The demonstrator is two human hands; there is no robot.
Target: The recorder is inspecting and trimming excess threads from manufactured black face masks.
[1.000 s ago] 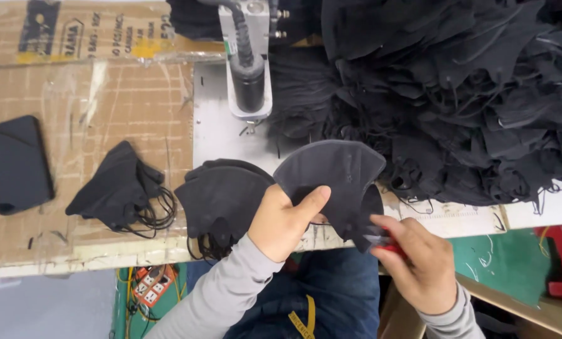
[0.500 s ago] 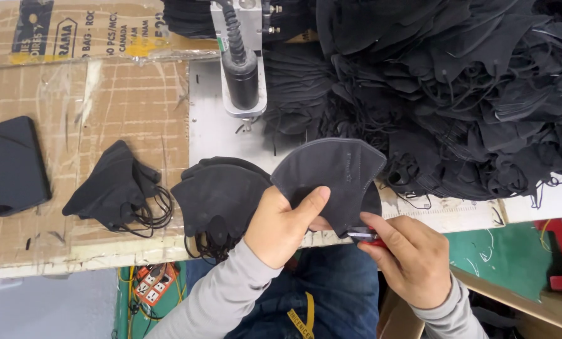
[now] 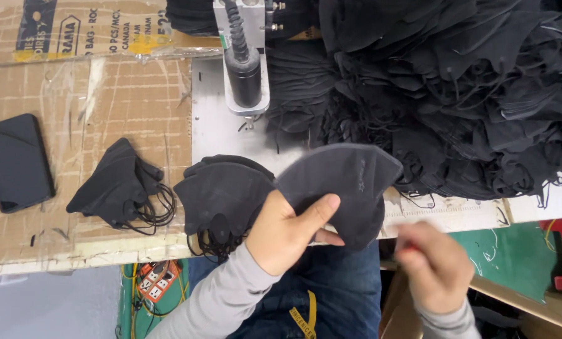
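Head view first, what dominates?
— Heap of black masks [image 3: 469, 94] on the bench, then a small stack [image 3: 221, 194].

— And the hands?
— Left hand [image 3: 290, 235] pinches a folded mask [image 3: 350, 185] above the bench edge. Right hand [image 3: 434, 267] is blurred, possibly closed on something red; I cannot tell.

— Risk?
— A loose pinch could drop the mask floorward.

Scene evenly and brightly lit, shadows kept soft, right hand [image 3: 434, 270] smeared by motion blur, black mask pile [image 3: 456, 88] rendered nearly detailless.
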